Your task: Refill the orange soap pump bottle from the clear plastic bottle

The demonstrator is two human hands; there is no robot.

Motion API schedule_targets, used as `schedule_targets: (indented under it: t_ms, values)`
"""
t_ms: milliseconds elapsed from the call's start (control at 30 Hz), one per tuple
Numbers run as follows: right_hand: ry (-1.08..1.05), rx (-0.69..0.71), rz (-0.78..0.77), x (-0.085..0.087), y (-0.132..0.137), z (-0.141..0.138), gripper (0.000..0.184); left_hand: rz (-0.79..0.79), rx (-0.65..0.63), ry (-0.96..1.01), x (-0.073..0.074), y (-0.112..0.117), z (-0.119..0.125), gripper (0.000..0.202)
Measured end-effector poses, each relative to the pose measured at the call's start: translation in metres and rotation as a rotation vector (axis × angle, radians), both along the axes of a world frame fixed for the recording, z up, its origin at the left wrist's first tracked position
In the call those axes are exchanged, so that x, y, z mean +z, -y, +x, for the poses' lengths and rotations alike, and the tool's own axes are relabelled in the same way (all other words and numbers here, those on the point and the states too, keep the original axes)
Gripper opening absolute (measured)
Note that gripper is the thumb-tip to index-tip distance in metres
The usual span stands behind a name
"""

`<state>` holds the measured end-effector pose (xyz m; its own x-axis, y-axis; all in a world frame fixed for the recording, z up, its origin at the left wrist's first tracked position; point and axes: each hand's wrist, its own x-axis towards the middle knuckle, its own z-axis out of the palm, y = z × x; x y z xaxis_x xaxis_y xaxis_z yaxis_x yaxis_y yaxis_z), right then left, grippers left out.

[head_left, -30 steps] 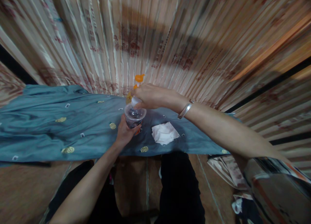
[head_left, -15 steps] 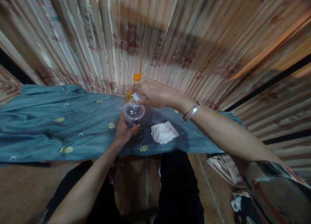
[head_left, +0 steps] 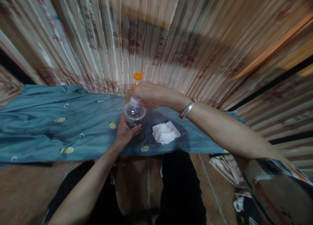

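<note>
A pleated curtain (head_left: 146, 39), pale with dark red printing, filled the background from ten o'clock round to two, and a tiled floor (head_left: 137, 186) showed at six. Between them ran a table (head_left: 88, 120) covered by a creased blue-green cloth with yellow pineapple motifs and small white marks.

Taking the clear bottle (head_left: 134, 116) as the centre of the dial, it stood upright near the middle of the view, dark print on its side. The left hand (head_left: 125, 130) grasped it from seven o'clock, fingers and thumb wrapped round its side. The right hand (head_left: 148, 94) reached in from one o'clock and gripped the white cap (head_left: 134, 100) at its neck; that hand's wrist wore a silver bracelet (head_left: 186, 110) at three.

An orange-topped bottle (head_left: 138, 76) stood just behind at twelve, its body mostly hidden by the right hand. A crumpled white tissue (head_left: 166, 133) lay flat on the cloth at four, near the clear bottle but apart from it. Black trousers (head_left: 182, 186) showed at five, below the table's near edge
</note>
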<state>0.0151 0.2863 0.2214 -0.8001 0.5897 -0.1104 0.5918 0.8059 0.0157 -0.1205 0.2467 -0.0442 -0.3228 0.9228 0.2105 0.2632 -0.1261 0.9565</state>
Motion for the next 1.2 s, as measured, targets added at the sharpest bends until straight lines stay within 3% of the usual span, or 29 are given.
schedule_targets:
  t_ms: [167,267,333,400,500,567,600,700,933,1200]
  values:
    - [-0.221,-0.068,0.050,0.008,0.003,0.023,0.032,0.018,0.004,-0.005,-0.001,-0.002,0.000,0.077]
    - [-0.426,-0.161,0.003,-0.011,0.016,0.060,0.035,0.027,-0.001,-0.005,-0.002,-0.002,0.000,0.082]
    - [-0.553,-0.280,-0.029,-0.042,0.030,0.095,0.033,0.032,-0.007,-0.005,-0.003,-0.002,-0.001,0.085]
    - [-0.699,-0.444,-0.073,-0.087,0.045,0.134,0.035,0.031,-0.011,-0.004,-0.004,-0.002,-0.001,0.085]
    - [-0.887,-0.785,-0.189,-0.163,0.070,0.194,0.038,0.026,-0.013,-0.008,-0.006,-0.002,-0.003,0.083]
    - [-0.915,-1.068,-0.134,-0.206,0.086,0.228,0.035,0.022,-0.007,-0.012,-0.007,-0.001,-0.004,0.081]
    - [-0.912,-1.185,-0.086,-0.223,0.092,0.242,0.033,0.020,-0.001,-0.015,-0.007,-0.001,-0.005,0.080]
    - [-0.885,-1.320,-0.012,-0.256,0.104,0.273,0.028,0.023,0.005,-0.017,-0.007,-0.002,-0.006,0.076]
    - [-0.801,-1.447,0.130,-0.280,0.105,0.308,0.021,0.044,0.032,-0.027,-0.008,-0.001,-0.005,0.070]
    - [-0.712,-1.393,0.211,-0.283,0.110,0.312,0.033,0.052,0.034,-0.033,-0.013,-0.001,-0.005,0.072]
